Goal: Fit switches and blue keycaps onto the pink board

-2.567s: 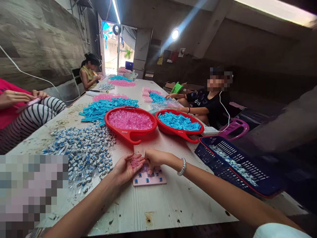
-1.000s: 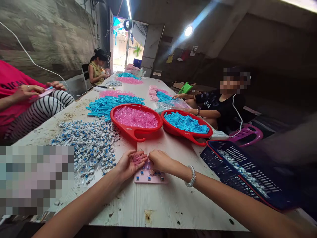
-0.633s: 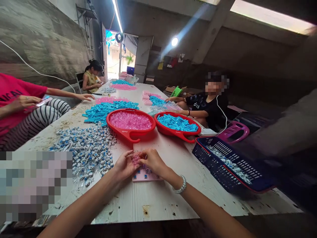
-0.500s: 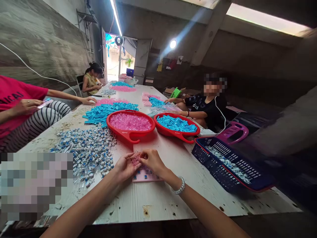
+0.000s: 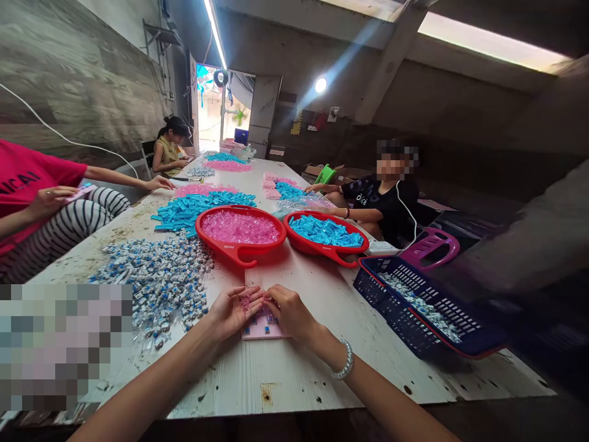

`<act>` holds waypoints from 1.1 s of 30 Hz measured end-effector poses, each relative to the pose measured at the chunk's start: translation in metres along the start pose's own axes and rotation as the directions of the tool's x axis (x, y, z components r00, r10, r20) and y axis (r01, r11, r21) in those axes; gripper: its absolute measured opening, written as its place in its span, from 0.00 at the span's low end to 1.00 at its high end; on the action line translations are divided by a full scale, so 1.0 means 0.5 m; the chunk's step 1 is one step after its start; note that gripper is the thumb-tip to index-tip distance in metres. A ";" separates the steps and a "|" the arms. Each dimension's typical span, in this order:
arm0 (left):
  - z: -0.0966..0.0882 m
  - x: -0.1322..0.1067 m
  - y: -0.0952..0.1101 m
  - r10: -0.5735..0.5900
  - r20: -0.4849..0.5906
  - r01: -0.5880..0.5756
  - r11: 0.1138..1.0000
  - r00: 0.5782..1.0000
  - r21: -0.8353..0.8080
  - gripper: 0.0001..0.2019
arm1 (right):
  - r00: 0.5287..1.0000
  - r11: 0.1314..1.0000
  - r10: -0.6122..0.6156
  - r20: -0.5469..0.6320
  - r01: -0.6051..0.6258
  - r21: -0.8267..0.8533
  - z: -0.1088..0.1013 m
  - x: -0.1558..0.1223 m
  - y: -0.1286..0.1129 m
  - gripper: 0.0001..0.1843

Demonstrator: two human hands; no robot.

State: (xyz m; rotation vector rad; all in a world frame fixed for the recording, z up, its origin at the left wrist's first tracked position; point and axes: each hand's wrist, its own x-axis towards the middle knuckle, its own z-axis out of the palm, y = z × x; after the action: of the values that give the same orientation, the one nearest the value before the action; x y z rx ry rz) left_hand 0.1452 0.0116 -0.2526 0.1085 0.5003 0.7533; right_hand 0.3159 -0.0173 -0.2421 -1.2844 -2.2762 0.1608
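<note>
My left hand (image 5: pixel 232 312) lies palm up and cupped, holding several small clear pink pieces (image 5: pixel 246 301). My right hand (image 5: pixel 289 312) is beside it, fingertips pinched at the pink pieces and resting over a pink plate (image 5: pixel 261 330) studded with blue-topped switches. Most of that plate is hidden under both hands. A large heap of white and blue switches (image 5: pixel 154 276) lies just left of my left hand. Behind my hands stand a red tray of pink pieces (image 5: pixel 239 228) and a red tray of blue pieces (image 5: pixel 326 232).
A dark blue slotted basket (image 5: pixel 423 304) with finished parts sits at the right table edge. A loose blue pile (image 5: pixel 196 205) lies further back. A person in a red top sits at the left; another in black sits opposite right; a third sits far back.
My right hand has stayed at the plate and moved its fingertips to the pink pieces in my left palm. The person at the left has stretched an arm onto the table.
</note>
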 end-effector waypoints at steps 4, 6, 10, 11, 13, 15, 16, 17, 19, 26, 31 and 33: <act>0.005 -0.004 -0.001 0.011 -0.027 -0.011 1.000 1.000 -0.001 0.16 | 0.994 0.990 -0.083 -0.078 0.091 0.107 0.009 -0.007 0.009 0.09; 0.008 -0.005 -0.004 0.011 -0.034 -0.011 1.000 0.999 -0.002 0.16 | 0.983 0.982 -0.081 -0.165 0.107 0.156 0.013 -0.017 0.010 0.09; 0.012 -0.007 -0.013 -0.019 -0.025 0.019 1.000 1.000 0.003 0.17 | 0.966 0.971 -0.035 -0.256 0.093 0.219 0.010 -0.039 0.008 0.10; 0.011 -0.007 -0.015 -0.029 -0.021 0.029 1.000 0.999 0.006 0.17 | 0.966 0.970 -0.023 -0.259 0.084 0.228 0.008 -0.045 0.007 0.09; 0.009 -0.007 -0.018 -0.048 -0.014 0.048 0.999 0.999 0.016 0.18 | 0.964 0.971 0.001 -0.265 0.063 0.232 0.004 -0.058 0.007 0.09; 0.006 -0.005 -0.019 -0.061 -0.019 0.061 0.998 0.998 0.026 0.19 | 0.962 0.975 0.024 -0.271 0.037 0.217 0.002 -0.074 0.010 0.08; 0.005 -0.004 -0.019 -0.063 -0.026 0.064 0.998 0.998 0.029 0.19 | 0.962 0.978 0.033 -0.270 0.024 0.206 0.003 -0.082 0.011 0.09; 0.004 -0.003 -0.019 -0.061 -0.035 0.063 0.998 0.997 0.031 0.19 | 0.963 0.980 0.038 -0.265 0.016 0.196 0.006 -0.090 0.013 0.09; 0.003 -0.002 -0.019 -0.051 -0.056 0.052 0.998 0.997 0.032 0.19 | 0.966 0.983 0.044 -0.256 0.004 0.184 0.013 -0.103 0.016 0.08; 0.009 -0.005 -0.020 -0.033 -0.072 0.034 0.999 0.997 0.025 0.19 | 0.958 0.984 0.057 -0.280 -0.006 0.180 0.025 -0.114 0.014 0.08; 0.010 -0.004 -0.019 -0.030 -0.077 0.032 0.999 0.997 0.017 0.19 | 0.964 0.980 0.052 -0.261 0.001 0.201 0.022 -0.116 0.020 0.09; 0.009 -0.003 -0.020 -0.030 -0.076 0.032 0.999 0.997 0.015 0.19 | 0.970 0.977 0.075 -0.232 -0.024 0.213 0.018 -0.111 0.022 0.09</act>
State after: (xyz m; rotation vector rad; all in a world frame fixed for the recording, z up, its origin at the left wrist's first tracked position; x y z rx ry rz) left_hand 0.1525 0.0038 -0.2505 0.0870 0.5795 0.7253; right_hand 0.3433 -0.0559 -0.2749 -1.1830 -1.9682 0.2435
